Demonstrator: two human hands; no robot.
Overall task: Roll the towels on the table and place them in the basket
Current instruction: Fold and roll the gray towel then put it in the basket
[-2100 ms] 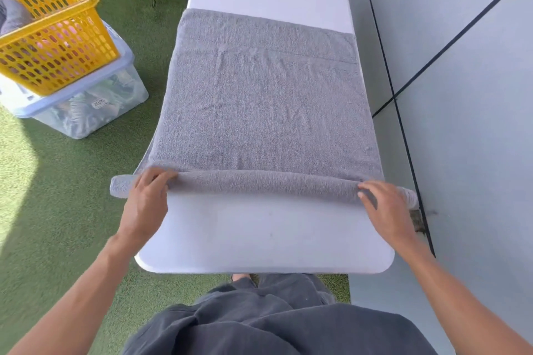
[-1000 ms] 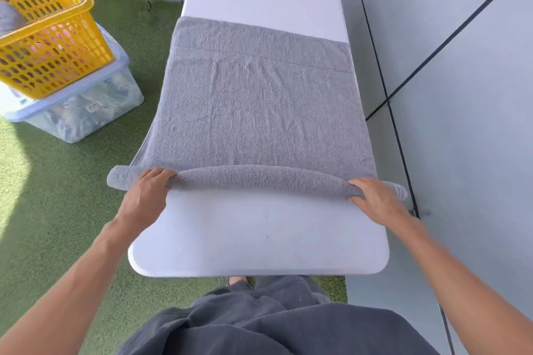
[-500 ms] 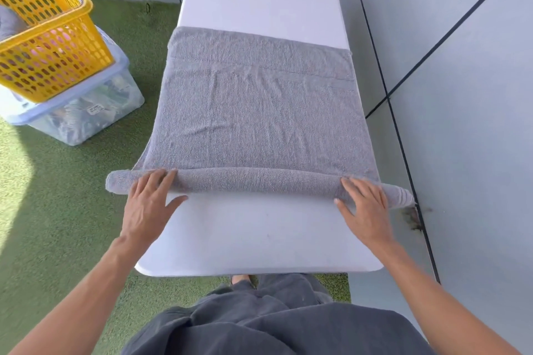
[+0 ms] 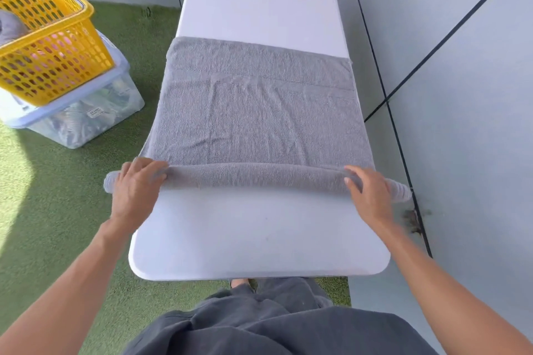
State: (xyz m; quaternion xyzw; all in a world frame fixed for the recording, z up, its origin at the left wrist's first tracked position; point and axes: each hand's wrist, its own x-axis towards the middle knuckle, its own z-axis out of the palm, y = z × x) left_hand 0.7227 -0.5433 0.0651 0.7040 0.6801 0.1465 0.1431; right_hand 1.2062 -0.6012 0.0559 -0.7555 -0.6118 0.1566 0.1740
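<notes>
Both hands, left hand [image 4: 135,187] and right hand [image 4: 369,193], curl their fingers over the soft, limp grey towel [image 4: 259,112]; gripping the roll's ends looks best to keep it even.

Towel [image 4: 259,112] is spread across table [image 4: 259,239], near edge rolled; left hand [image 4: 134,190] and right hand [image 4: 370,196] are placed on the roll's ends. Basket [image 4: 49,46] is stacked on bin [image 4: 86,118], left of table.

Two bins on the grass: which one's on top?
The yellow basket, tilted, perforated, resting on the lidded clear storage box, which sits directly on the grass.
</notes>
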